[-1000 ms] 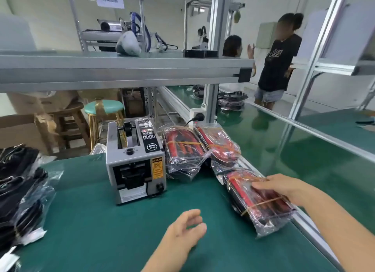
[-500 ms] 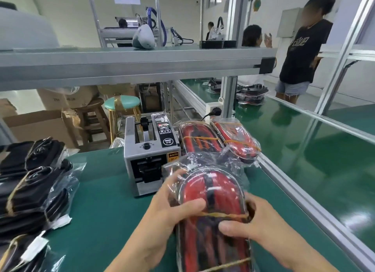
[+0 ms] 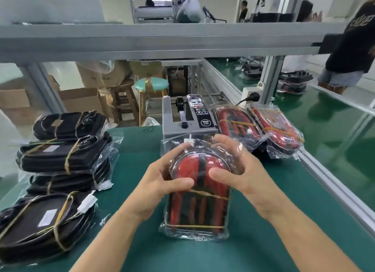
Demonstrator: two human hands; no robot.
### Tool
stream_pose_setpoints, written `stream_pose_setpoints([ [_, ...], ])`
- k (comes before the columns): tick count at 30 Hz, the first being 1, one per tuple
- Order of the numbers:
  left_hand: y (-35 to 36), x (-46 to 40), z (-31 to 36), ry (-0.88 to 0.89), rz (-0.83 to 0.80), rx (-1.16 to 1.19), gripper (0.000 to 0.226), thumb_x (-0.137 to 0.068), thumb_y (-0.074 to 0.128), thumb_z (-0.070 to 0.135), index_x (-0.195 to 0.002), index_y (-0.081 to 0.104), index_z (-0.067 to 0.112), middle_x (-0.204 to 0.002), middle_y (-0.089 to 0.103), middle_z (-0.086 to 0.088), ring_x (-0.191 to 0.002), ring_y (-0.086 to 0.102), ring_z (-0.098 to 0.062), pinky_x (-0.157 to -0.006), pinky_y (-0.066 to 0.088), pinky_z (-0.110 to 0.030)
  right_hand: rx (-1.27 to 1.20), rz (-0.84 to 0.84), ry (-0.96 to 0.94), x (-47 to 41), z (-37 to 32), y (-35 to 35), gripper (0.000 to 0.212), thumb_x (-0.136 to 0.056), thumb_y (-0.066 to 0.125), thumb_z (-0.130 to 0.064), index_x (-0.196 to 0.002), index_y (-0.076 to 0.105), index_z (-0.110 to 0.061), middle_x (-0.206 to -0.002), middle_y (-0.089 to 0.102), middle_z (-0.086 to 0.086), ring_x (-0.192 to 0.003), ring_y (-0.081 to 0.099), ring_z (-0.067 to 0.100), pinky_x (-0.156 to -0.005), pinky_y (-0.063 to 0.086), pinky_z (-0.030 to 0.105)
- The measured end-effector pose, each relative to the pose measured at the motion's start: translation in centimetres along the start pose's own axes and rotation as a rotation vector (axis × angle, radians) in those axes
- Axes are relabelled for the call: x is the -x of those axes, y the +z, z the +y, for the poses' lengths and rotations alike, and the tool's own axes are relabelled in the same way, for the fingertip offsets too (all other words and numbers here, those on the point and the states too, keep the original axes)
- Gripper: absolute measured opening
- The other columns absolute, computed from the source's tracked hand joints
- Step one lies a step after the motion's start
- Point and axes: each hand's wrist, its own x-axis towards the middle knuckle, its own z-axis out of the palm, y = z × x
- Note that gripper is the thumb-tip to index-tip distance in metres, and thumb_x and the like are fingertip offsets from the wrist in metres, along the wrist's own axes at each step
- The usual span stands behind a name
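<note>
Folding shut the loose plastic atop the pack [image 3: 195,208] for taping looks to be the step, I'd say; best to draw the slack flat over the rounded end and pin it with the thumbs before going to the dispenser [image 3: 188,119], else it may spring open; pack tilted, near end on the mat [image 3: 132,241], far end raised; left hand [image 3: 162,182] and right hand [image 3: 239,170] both curl round that far end, thumbs on the front above the upper band [image 3: 211,195], fingers hooked over its edges.

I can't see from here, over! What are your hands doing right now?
Left hand and right hand grip the red bagged pack. Near end on green table. Tape dispenser close behind.
</note>
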Motion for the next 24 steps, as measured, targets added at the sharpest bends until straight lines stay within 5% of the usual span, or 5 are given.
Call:
stream_pose_setpoints([
  [6, -0.1, 0.6, -0.8, -0.013, 0.035, 0.025, 0.066, -0.075, 0.076, 0.016, -0.134, 0.053, 0.032, -0.134, 0.057, 0.009, -0.118, 0.058, -0.012, -0.091, 0.045, -0.016, 0.239, 0.076, -0.409, 0.3, -0.1, 0.3, 0.003, -0.08, 0.074, -0.025, -0.082, 0.075, -0.023, -0.096, 0.068, -0.008, -0.083, 0.059, 0.011, -0.083, 0.048, 0.033],
  [10, -0.6, 1.4, -1.0, -0.054, 0.004, 0.081, 0.072, -0.071, 0.076, 0.018, -0.136, 0.049, 0.034, -0.091, 0.072, -0.005, -0.086, 0.068, -0.021, -0.083, 0.051, -0.025, 0.774, 0.006, -0.712, 1.8, 2.1, 0.5, 0.011, -0.086, 0.064, -0.021, -0.081, 0.073, -0.018, -0.106, 0.061, -0.011, -0.119, 0.047, 0.012, -0.099, 0.037, 0.04],
  [17, -0.8, 1.2, 1.4, -0.24, -0.02, 0.302, 0.062, -0.06, 0.071, 0.062, -0.114, 0.063, 0.033, -0.121, 0.064, -0.006, -0.099, 0.066, -0.025, -0.084, 0.052, -0.049, 0.904, -0.009, -0.76, 3.0, 3.5, 0.5, 0.031, -0.098, 0.048, -0.024, -0.085, 0.074, -0.014, -0.12, 0.054, -0.005, -0.129, 0.042, 0.022, -0.1, 0.044, 0.034],
  [21, 1.3, 1.2, 0.6, -0.091, 0.163, 0.036, 0.065, -0.061, 0.085, 0.022, -0.119, 0.057, 0.034, -0.106, 0.071, -0.005, -0.089, 0.071, -0.02, -0.07, 0.055, -0.025, 0.87, -0.037, -0.755, 3.0, 3.0, 0.9, 0.018, -0.08, 0.065, -0.004, -0.092, 0.074, -0.013, -0.124, 0.053, -0.004, -0.132, 0.042, 0.023, -0.103, 0.042, 0.029],
  [24, -0.6, 2.6, 0.6, -0.033, 0.27, 0.09, 0.072, -0.051, 0.088, 0.017, -0.117, 0.063, 0.032, -0.106, 0.071, -0.01, -0.092, 0.071, -0.029, -0.072, 0.059, -0.035, 0.48, 0.025, -0.532, 3.5, 1.9, 1.3, 0.042, -0.073, 0.055, -0.002, -0.108, 0.068, -0.021, -0.126, 0.057, -0.002, -0.126, 0.05, 0.018, -0.102, 0.038, 0.019],
])
